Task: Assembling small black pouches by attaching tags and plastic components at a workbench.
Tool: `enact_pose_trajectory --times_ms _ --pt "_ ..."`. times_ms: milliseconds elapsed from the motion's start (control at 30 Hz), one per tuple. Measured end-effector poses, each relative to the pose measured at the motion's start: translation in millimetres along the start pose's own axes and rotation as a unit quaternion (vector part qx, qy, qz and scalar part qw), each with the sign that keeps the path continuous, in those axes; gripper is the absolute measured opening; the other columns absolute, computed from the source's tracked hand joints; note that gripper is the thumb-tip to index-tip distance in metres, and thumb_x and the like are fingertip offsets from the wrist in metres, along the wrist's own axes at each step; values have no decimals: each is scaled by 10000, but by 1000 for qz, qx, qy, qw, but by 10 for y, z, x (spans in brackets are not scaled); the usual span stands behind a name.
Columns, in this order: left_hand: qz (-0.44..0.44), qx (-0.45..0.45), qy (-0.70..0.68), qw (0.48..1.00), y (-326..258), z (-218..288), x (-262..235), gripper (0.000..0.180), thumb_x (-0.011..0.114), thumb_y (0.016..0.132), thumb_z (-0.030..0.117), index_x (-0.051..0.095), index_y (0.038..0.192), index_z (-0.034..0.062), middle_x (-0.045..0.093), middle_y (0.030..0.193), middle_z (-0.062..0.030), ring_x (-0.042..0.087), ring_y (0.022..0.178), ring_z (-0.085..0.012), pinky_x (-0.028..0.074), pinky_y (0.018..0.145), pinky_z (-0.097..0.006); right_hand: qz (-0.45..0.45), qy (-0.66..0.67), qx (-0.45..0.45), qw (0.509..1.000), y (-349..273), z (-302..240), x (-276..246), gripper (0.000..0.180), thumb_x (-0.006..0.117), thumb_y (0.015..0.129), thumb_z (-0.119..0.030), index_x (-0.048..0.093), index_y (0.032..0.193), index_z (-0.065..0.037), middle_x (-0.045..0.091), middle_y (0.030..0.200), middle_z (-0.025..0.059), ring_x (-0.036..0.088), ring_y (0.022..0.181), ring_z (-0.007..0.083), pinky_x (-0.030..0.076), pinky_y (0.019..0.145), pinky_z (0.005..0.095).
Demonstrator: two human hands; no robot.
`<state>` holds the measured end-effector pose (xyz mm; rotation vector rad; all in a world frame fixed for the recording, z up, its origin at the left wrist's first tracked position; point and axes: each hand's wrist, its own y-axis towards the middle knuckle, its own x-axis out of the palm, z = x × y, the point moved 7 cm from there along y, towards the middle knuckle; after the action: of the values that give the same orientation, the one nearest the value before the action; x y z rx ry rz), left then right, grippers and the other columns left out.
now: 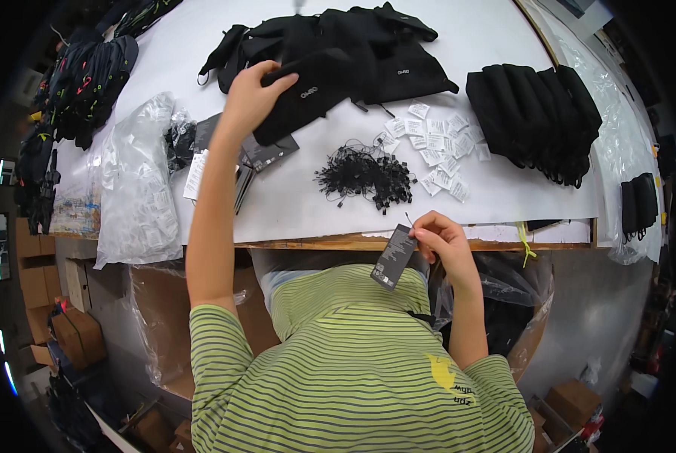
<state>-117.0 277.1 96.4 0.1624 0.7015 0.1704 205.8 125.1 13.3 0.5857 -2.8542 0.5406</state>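
Note:
My left hand (252, 97) is closed on the edge of a black fabric pouch (308, 87) with a small pale print, lifted over the far part of the table. Behind it lies a heap of the same black pouches (421, 74). Close to my body, at the table's front edge, my right hand (445, 243) pinches the top of a dark grey hang tag (393, 258), which hangs tilted with a short cord at its upper end. Between the hands lies a tangled pile of black tag strings (364, 175). White printed labels (436, 143) are scattered beside it.
A stack of black pouches (530, 113) sits at the right. On the left are more dark hang tags (274, 153), a clear plastic bag (138, 189) and dark bundled goods (89, 83). The table's wooden front edge (315, 245) runs before me, with plastic-lined cartons (161, 325) below.

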Motion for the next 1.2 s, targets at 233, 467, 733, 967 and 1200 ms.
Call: enact_pose_trajectory --times_ms 233,467,733,967,1200 --pt "-335 -186 -165 909 -528 -265 565 428 732 815 284 656 1099 -29 687 957 -49 626 852 -102 466 806 -206 -81 -11 42 996 -5 16 91 100 635 878 -119 633 878 -18 596 710 -5 417 517 17 315 473 174" --pt "-72 189 57 978 -1011 284 844 348 626 744 25 610 1079 117 528 1053 -98 505 968 -285 392 854 -393 -79 -40 50 995 -38 49 93 95 651 877 -106 658 909 -18 627 767 -17 462 584 13 331 501 172" --pt "-69 196 113 972 -1527 422 1305 330 682 715 112 660 1029 211 462 1274 -113 427 1178 -326 322 985 -455 37 -83 14 996 70 -25 12 113 661 877 -123 667 913 -16 578 669 -54 434 558 11 322 503 174" --pt "-15 204 99 974 -1757 484 1268 311 724 699 120 681 996 205 516 1223 -86 432 1174 -299 318 979 -441 142 -310 -33 940 146 -131 50 125 679 842 -174 675 876 -54 498 544 -19 417 489 55 314 467 246" --pt "71 -38 -5 997 -2099 335 868 98 744 673 75 683 748 56 552 776 -1 429 787 -190 355 767 -338 85 -402 -154 899 209 -213 554 110 702 815 -124 703 909 -67 575 610 23 436 476 77 338 458 235"
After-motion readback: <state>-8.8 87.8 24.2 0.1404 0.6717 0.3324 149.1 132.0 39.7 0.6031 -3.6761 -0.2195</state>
